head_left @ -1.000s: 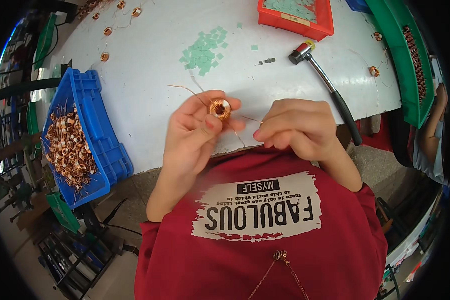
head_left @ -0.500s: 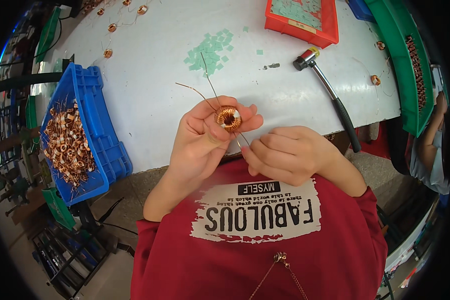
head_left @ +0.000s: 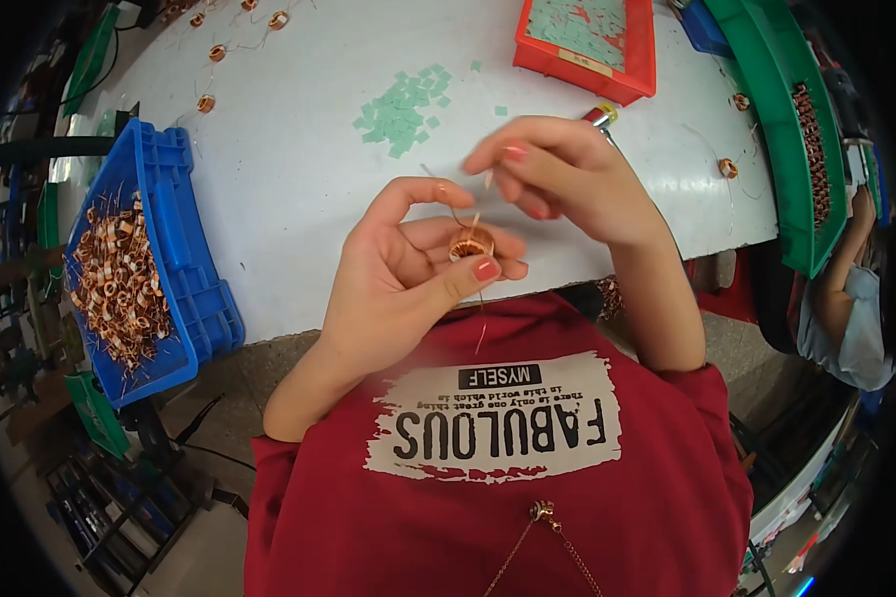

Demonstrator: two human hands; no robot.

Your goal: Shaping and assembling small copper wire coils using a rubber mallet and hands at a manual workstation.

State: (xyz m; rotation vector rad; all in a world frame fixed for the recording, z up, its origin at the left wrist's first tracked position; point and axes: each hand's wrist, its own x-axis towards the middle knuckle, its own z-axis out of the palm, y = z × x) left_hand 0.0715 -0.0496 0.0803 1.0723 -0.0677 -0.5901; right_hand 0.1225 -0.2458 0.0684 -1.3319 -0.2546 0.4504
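My left hand [head_left: 408,269] pinches a small copper wire coil [head_left: 471,244] between thumb and fingers, just above the table's near edge. My right hand [head_left: 558,174] is raised above and to the right of the coil, its fingertips pinched on a thin wire end [head_left: 475,221] that runs up from the coil. Another loose wire end hangs down from the coil over my red shirt.
A blue bin [head_left: 184,269] full of copper coils sits at the left. Green paper squares [head_left: 403,99] lie scattered on the white table [head_left: 289,179]. A red tray [head_left: 587,45] stands at the back, a green tray [head_left: 782,129] at the right, loose coils nearby. Another person sits at the right.
My right hand has lifted up and away from the coil, drawing the wire end upward. It now covers the hammer on the table. My left hand turned the coil slightly.
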